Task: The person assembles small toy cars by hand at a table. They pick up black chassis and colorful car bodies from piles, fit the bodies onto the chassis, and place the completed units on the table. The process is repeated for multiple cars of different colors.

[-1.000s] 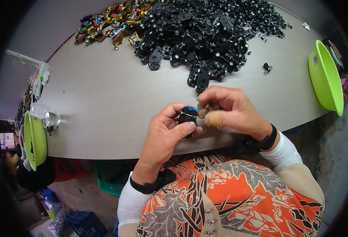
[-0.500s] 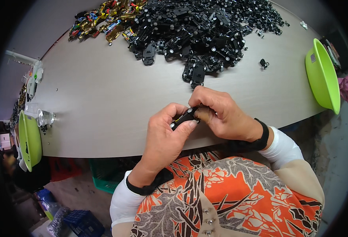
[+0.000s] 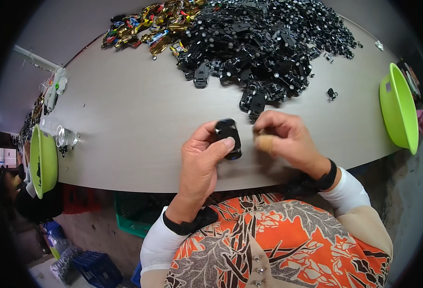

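My left hand [image 3: 198, 156] holds a black toy car [image 3: 227, 129] over the near part of the table, thumb pressed on its flat black face. The car stands nearly upright in the fingers. My right hand [image 3: 290, 141] is apart from it, to the right, with thumb and fingertips pinched together. A tan covering wraps the right thumb. Whatever lies between those fingertips is too small and blurred to tell. Beyond my hands, a large heap of black toy car chassis [image 3: 250, 53] with small wheels spreads over the far table.
Shiny gold and coloured toy car bodies [image 3: 161, 41] lie left of the heap. One loose black part [image 3: 332, 94] sits at the right. Green basins [image 3: 397, 108] flank both sides. A clear cup [image 3: 65, 137] stands by the left green basin [image 3: 48, 163]. The table [image 3: 135, 125] curves toward me.
The right hand has come away from the toy car and moved right. My left hand has turned the car from its wheeled side to a flat black face. The view has shifted slightly.
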`<action>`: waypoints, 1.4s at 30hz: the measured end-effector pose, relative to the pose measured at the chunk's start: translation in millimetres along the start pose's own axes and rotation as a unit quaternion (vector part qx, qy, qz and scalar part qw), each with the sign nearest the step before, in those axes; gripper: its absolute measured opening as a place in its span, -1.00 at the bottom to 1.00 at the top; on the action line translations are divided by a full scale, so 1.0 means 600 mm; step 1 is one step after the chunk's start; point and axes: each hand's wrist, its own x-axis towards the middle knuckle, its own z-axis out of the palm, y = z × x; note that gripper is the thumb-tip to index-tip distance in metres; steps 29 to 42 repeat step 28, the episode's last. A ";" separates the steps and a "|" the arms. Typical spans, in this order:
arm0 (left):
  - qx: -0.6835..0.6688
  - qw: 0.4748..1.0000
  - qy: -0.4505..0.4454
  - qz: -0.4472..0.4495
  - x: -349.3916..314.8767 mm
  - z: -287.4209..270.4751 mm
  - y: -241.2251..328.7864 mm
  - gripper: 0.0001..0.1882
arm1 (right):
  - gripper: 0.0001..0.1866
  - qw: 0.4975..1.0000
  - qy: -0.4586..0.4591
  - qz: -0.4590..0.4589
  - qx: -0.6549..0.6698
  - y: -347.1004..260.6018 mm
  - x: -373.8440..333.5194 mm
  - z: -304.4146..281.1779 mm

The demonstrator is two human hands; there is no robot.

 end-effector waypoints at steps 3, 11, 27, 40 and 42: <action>0.000 0.997 -0.060 -0.052 -0.009 -0.012 -0.007 -0.78 | -0.93 1.000 -0.001 0.003 0.006 -0.020 0.013 -0.009; 0.164 0.975 -0.123 -0.087 -0.030 -0.003 -0.001 -0.77 | -0.90 0.993 -0.105 0.025 -0.045 -0.015 0.013 -0.001; 0.457 0.884 -0.102 0.002 -0.100 -0.063 0.021 -0.79 | -0.77 0.946 -0.212 -0.082 -0.233 0.010 0.022 0.060; 0.463 0.878 -0.116 -0.028 -0.114 -0.069 0.044 -0.72 | -0.77 0.946 -0.209 -0.084 -0.235 0.009 0.025 0.058; 0.463 0.878 -0.116 -0.028 -0.114 -0.069 0.044 -0.72 | -0.77 0.946 -0.209 -0.084 -0.235 0.009 0.025 0.058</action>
